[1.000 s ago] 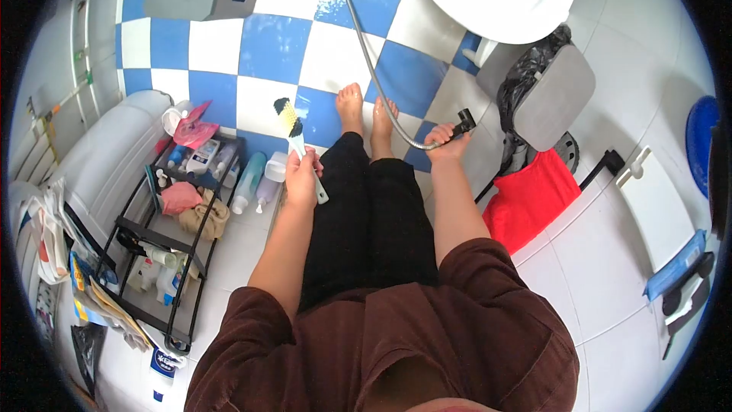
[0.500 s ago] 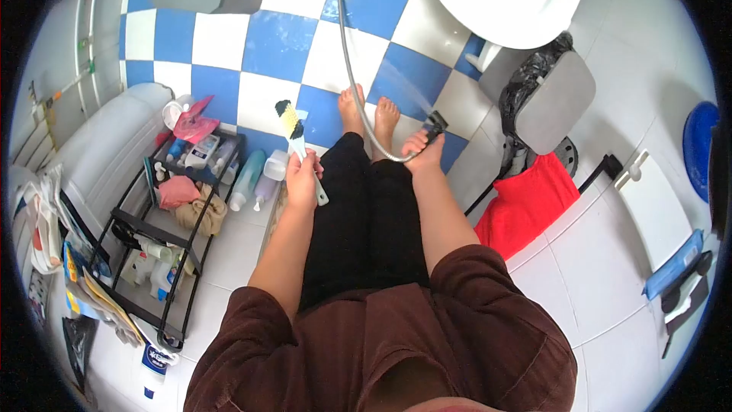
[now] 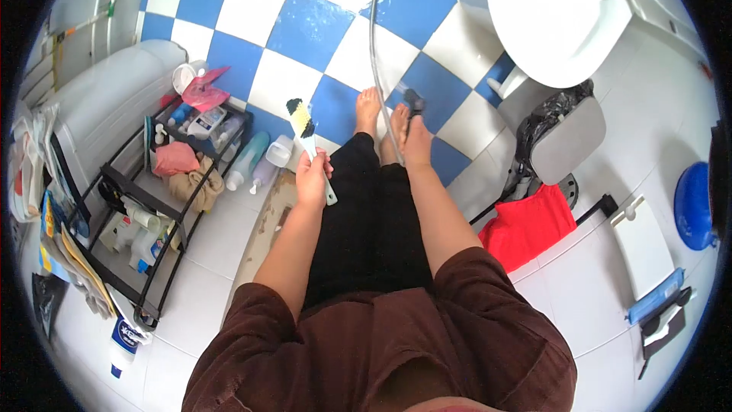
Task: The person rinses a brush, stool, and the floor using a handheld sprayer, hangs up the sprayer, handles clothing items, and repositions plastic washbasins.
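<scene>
White along its handle, with yellow and black bristles at the head, the brush (image 3: 307, 142) is in the person's left hand (image 3: 311, 174), whose fingers are closed round the handle below the neck. Its long axis slants from the butt, over the black trousers (image 3: 354, 221), away from the body and leftward to the bristles. As seen from above, the bristle end is to the right of the far right corner of the rack (image 3: 248, 118) and over the blue-and-white floor (image 3: 293, 76).

Dark and blurred, the spray head (image 3: 415, 102) lies at the far end of the right hand (image 3: 416, 143), which appears closed about it, though the blur hides how each finger sits. It points away from the body and tilts slightly left, so its axis and the brush's run roughly the same way, side by side and well apart. A faint streak at its mouth may be water; that cannot be told for sure.

From the right hand, the bristles lie across to the left and slightly farther from the body; the left hand is the nearer to them. Between brush and spray head, the hose (image 3: 374, 46) hangs in view, with the left foot (image 3: 367, 113) just beside it.
</scene>
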### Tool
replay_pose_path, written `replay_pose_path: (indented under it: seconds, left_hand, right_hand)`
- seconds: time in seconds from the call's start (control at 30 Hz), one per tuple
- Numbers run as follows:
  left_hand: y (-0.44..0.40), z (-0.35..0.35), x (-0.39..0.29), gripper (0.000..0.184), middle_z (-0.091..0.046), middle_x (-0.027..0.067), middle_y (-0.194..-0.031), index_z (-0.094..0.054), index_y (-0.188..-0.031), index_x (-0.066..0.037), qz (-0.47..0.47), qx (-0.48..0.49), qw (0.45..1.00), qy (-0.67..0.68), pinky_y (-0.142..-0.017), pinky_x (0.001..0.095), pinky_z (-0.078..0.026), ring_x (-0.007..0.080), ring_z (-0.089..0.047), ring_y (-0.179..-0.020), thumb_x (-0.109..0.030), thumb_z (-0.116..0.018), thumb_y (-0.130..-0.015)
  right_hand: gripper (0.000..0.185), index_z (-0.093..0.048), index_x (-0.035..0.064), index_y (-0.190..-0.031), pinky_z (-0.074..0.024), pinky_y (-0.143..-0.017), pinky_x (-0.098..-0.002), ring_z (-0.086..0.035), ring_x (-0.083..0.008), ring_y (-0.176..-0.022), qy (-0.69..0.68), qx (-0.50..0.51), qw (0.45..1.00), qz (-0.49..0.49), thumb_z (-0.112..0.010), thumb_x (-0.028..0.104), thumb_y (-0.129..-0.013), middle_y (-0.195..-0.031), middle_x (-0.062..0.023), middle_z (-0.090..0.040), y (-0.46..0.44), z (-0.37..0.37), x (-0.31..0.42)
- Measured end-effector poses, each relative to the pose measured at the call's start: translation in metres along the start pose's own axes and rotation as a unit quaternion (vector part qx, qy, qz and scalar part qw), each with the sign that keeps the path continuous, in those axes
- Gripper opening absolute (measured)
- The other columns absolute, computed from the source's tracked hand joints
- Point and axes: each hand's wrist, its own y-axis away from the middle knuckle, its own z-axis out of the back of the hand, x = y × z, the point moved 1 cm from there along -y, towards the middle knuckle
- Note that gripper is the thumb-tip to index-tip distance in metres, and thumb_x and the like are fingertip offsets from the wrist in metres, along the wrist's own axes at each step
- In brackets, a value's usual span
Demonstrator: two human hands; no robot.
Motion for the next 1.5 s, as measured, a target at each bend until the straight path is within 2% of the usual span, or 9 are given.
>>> replay_pose_path:
  seconds: [0.07, 0.1, 0.2, 0.33, 0.7, 1.1, 1.2, 1.3, 1.5]
  left_hand:
    - [0.000, 0.007, 0.005, 0.002, -0.052, 0.0017, -0.071, -0.051, -0.087, -0.010, -0.003, -0.008, 1.000, 0.012, -0.047, 0.0234, -0.037, 0.0097, -0.047, -0.054, -0.011, -0.049, -0.088]
    - [0.000, 0.010, 0.007, 0.002, -0.052, 0.0016, -0.071, -0.051, -0.087, -0.010, -0.007, -0.012, 1.000, 0.019, -0.047, 0.0235, -0.037, 0.0097, -0.047, -0.054, -0.011, -0.049, -0.089]
    - [0.000, 0.018, 0.012, 0.004, -0.052, 0.0014, -0.071, -0.051, -0.087, -0.010, 0.003, -0.033, 0.999, 0.040, -0.047, 0.0234, -0.037, 0.0096, -0.048, -0.054, -0.012, -0.049, -0.090]
    - [0.004, 0.027, 0.017, 0.005, -0.052, 0.0004, -0.071, -0.051, -0.087, -0.011, -0.002, -0.057, 0.996, 0.075, -0.047, 0.0231, -0.037, 0.0090, -0.048, -0.054, -0.013, -0.048, -0.090]
    - [0.023, 0.069, 0.013, 0.006, -0.052, -0.0009, -0.073, -0.049, -0.089, -0.012, -0.043, -0.162, 0.973, 0.158, -0.051, 0.0223, -0.037, 0.0075, -0.046, -0.059, -0.017, -0.048, -0.091]
    - [0.010, 0.092, -0.013, 0.005, -0.051, 0.0008, -0.075, -0.049, -0.092, -0.008, -0.076, -0.160, 0.966, 0.189, -0.053, 0.0229, -0.037, 0.0084, -0.046, -0.060, -0.014, -0.048, -0.092]
    - [0.008, 0.096, -0.026, 0.005, -0.051, 0.0009, -0.076, -0.049, -0.092, -0.008, -0.080, -0.160, 0.968, 0.176, -0.053, 0.0228, -0.037, 0.0084, -0.046, -0.060, -0.012, -0.047, -0.091]
    - [0.003, 0.101, -0.038, 0.004, -0.050, 0.0007, -0.076, -0.049, -0.093, -0.008, -0.090, -0.147, 0.970, 0.174, -0.053, 0.0226, -0.037, 0.0082, -0.045, -0.061, -0.011, -0.047, -0.090]
    - [-0.008, 0.100, -0.076, 0.005, -0.050, 0.0000, -0.074, -0.050, -0.093, -0.008, -0.085, -0.124, 0.979, 0.139, -0.053, 0.0212, -0.037, 0.0069, -0.046, -0.061, -0.012, -0.049, -0.090]
  right_hand:
    - [0.045, -0.056, 0.0042, -0.076, -0.0467, -0.056, -0.0414, -0.061, -0.0315, -0.061, 0.244, -0.041, 0.925, 0.288, -0.043, 0.045, -0.087, -0.068, -0.0162, -0.062, 0.010, -0.021, 0.001]
    - [0.043, -0.059, 0.0043, -0.084, -0.0469, -0.068, -0.0465, -0.062, -0.0377, -0.078, 0.318, 0.014, 0.928, 0.191, -0.048, 0.046, -0.085, -0.079, -0.0197, -0.064, 0.030, -0.026, 0.027]
    - [0.045, -0.060, 0.0072, -0.081, -0.0474, -0.065, -0.0456, -0.062, -0.0367, -0.074, 0.517, 0.150, 0.814, 0.220, -0.049, 0.051, -0.083, -0.077, -0.0172, -0.064, 0.039, -0.039, 0.028]
    - [0.047, -0.060, 0.0088, -0.077, -0.0469, -0.059, -0.0436, -0.061, -0.0329, -0.066, 0.599, 0.237, 0.705, 0.297, -0.054, 0.056, -0.080, -0.070, -0.0144, -0.062, 0.050, -0.060, 0.018]
    - [0.044, -0.056, 0.0081, -0.076, -0.0474, -0.053, -0.0388, -0.062, -0.0270, -0.063, 0.563, 0.359, 0.587, 0.459, -0.057, 0.052, -0.078, -0.068, -0.0092, -0.060, 0.102, -0.149, 0.027]
    - [0.043, -0.056, 0.0090, -0.082, -0.0488, -0.056, -0.0387, -0.062, -0.0268, -0.070, 0.596, 0.367, 0.555, 0.449, -0.057, 0.052, -0.078, -0.075, -0.0089, -0.061, 0.111, -0.194, 0.041]
    - [0.044, -0.056, 0.0083, -0.083, -0.0484, -0.056, -0.0397, -0.062, -0.0275, -0.070, 0.589, 0.338, 0.592, 0.434, -0.056, 0.053, -0.079, -0.074, -0.0091, -0.061, 0.103, -0.186, 0.053]
    - [0.046, -0.056, 0.0076, -0.085, -0.0480, -0.057, -0.0404, -0.062, -0.0278, -0.070, 0.656, 0.352, 0.538, 0.395, -0.054, 0.053, -0.080, -0.076, -0.0097, -0.062, 0.099, -0.172, 0.068]
    - [0.047, -0.058, 0.0092, -0.094, -0.0500, -0.063, -0.0401, -0.064, -0.0281, -0.079, 0.703, 0.318, 0.545, 0.329, -0.052, 0.054, -0.082, -0.084, -0.0117, -0.064, 0.075, -0.138, 0.092]
